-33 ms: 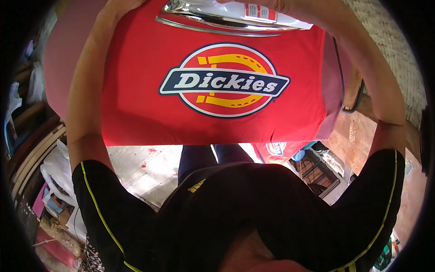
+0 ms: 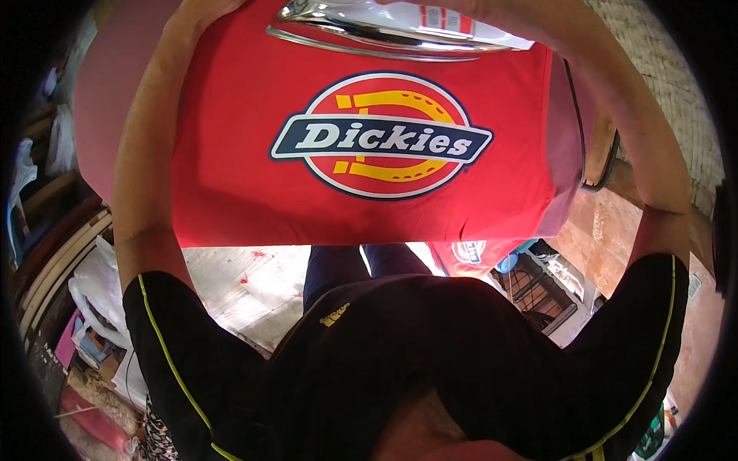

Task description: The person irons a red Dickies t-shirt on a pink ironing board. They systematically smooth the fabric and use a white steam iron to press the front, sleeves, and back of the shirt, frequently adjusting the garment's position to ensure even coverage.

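A red cloth [image 2: 231,177] with a large printed badge in yellow, white and dark blue lies over a mauve ironing board [image 2: 115,100]. At the far edge, a white and chrome iron [image 2: 377,34] rests on the cloth, its pointed end toward the left. My right hand [image 2: 453,4] is at the top of the iron, closed on it; the upper frame edge cuts off most of the fingers. My left hand [image 2: 209,8] reaches to the cloth's far left, left of the iron's tip. Its fingers run out of the picture.
A dark cord [image 2: 575,115] runs down the board's right side. Below hangs another red printed piece [image 2: 467,253]. A black wire rack [image 2: 542,296] stands on the lower right. White plastic bags [image 2: 100,288] and clutter crowd the left, near a pale tiled floor [image 2: 246,292].
The iron has shifted very slightly to the right with my right hand. My left hand and the cloth look the same.
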A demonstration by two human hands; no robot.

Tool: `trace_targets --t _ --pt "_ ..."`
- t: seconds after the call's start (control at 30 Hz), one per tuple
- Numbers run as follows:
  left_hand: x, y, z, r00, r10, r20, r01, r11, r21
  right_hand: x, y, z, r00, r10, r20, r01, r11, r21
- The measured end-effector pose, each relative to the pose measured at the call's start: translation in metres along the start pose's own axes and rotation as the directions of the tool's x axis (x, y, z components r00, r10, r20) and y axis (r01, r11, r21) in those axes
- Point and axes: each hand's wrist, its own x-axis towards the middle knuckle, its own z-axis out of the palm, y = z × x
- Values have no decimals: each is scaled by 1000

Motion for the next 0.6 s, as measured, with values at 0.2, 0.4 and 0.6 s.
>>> trace_targets --t 0.2,0.4,0.6 --pt "-2 1 3 999 -13 -32 12 999 -43 -17 8 -3 997 65 39 -63 997 -49" --pt "1 -7 4 1000 -4 9 5 999 -35 -15 8 4 996 -67 -55 61 993 -101" --pt "1 1 -5 999 -49 -3 49 996 69 -17 -4 -3 987 153 39 -154 988 31"
